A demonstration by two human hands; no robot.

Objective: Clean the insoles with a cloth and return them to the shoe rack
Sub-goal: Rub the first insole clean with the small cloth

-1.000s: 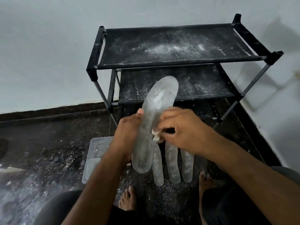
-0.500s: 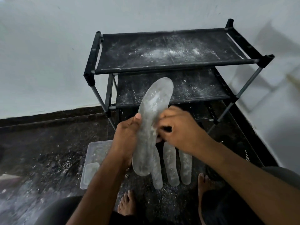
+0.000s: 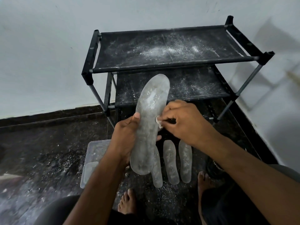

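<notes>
**Insole held up and wiped in front of the rack**

Insole [image 3: 148, 125], pale grey, translucent and dusted with white powder, is held in the air in front of the person, its long axis running from near the body up and away, its rounded far end tilted slightly right. The left hand [image 3: 125, 140] grips it along the left edge near the middle: the thumb lies on the upper face, and a fingertip shows past the right edge from underneath. The right hand [image 3: 183, 122] has its fingers curled and pinches a small white cloth [image 3: 158, 122], pressing it against the insole's right edge, just above the left hand's grip.

Below the held insole, three more insoles lie side by side on the dark floor [image 3: 48, 153]: a left one [image 3: 157, 172] partly hidden by the held piece, a middle one [image 3: 170, 161] and a right one [image 3: 185, 161]. They are close together but apart, all powdered.

A clear plastic box [image 3: 92, 161] sits on the floor just left of the left forearm. Two bare feet show near the bottom, one at centre [image 3: 127, 202] and one to the right [image 3: 204, 182].

Beyond the hands stands the black shoe rack [image 3: 162, 51], against a white wall [image 3: 40, 46]. Its top shelf and the shelf beneath are both sprinkled with white powder. Powder is also scattered across the floor.
</notes>
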